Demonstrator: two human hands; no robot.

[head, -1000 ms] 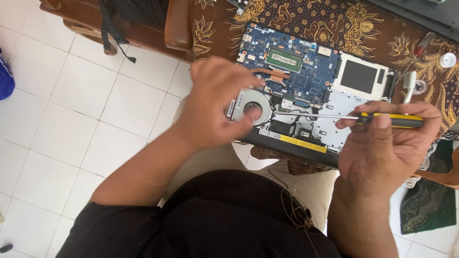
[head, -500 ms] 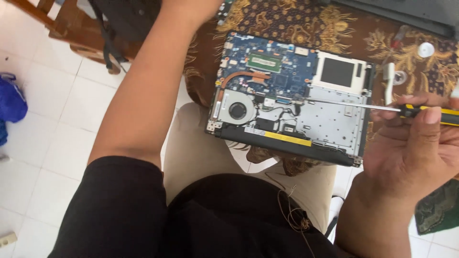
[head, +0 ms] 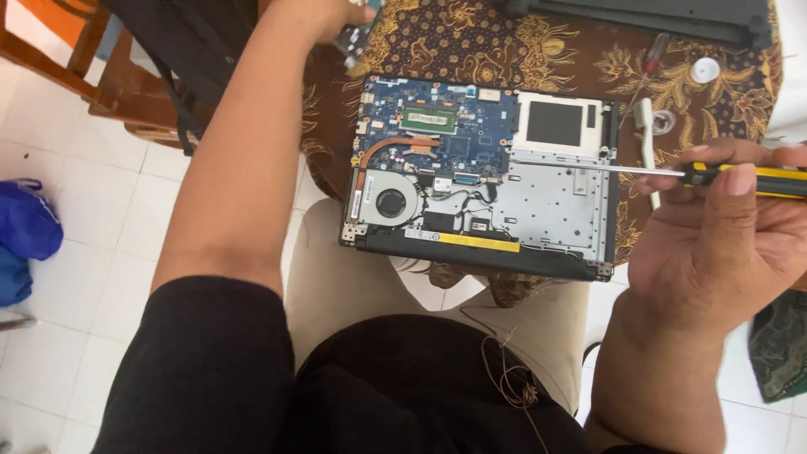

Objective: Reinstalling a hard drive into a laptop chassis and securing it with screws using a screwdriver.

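We are gripping the screwdriver (head: 740, 175) in our right hand (head: 714, 244), keeping its shaft level over the opened laptop (head: 479, 181) on the cloth (head: 471, 42), while our left hand (head: 332, 17) is closing around a small part (head: 357, 38) beyond it.

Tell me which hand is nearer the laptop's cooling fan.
Left, narrowly. The left hand is up past the laptop's far edge, above the cooling fan; the right hand holds a screwdriver off the laptop's right side.

Bright, even daylight; soft shadows only. Mild glare on the white floor tiles (head: 92, 219). The opened laptop's blue circuit board (head: 445, 134) is sharp. Left hand (head: 340, 17) at the top edge is motion-blurred, cropped.
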